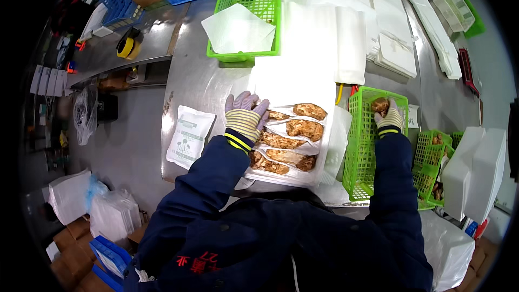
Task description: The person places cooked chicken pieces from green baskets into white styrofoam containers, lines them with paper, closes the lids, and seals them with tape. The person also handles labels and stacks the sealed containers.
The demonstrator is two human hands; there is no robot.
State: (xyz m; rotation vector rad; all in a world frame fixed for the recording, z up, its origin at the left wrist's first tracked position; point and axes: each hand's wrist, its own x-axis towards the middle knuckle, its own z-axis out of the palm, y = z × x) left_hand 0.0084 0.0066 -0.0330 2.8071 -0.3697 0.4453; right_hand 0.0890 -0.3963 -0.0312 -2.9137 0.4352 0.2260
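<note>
My right hand (pixel 391 117), in a striped knit glove, grips a brown mushroom (pixel 380 106) at the far end of a long green plastic basket (pixel 359 162). My left hand (pixel 246 115), gloved too, lies fingers apart on the left edge of a white box (pixel 320 170). Inside the box, several brown-and-cream mushrooms (pixel 305 129) lie in rows, with folds of white paper between them. Part of the box's left side is hidden under my left hand and sleeve. White sheeting (pixel 292 77) covers the box's far end, washed out by glare.
A printed white packet (pixel 190 137) lies left on the steel table (pixel 194 69). Beyond stands a green basket (pixel 248 20) with paper in it. White foam sheets (pixel 395 48) are stacked at the back right. Smaller green baskets (pixel 432 162) with mushrooms stand right of my right arm.
</note>
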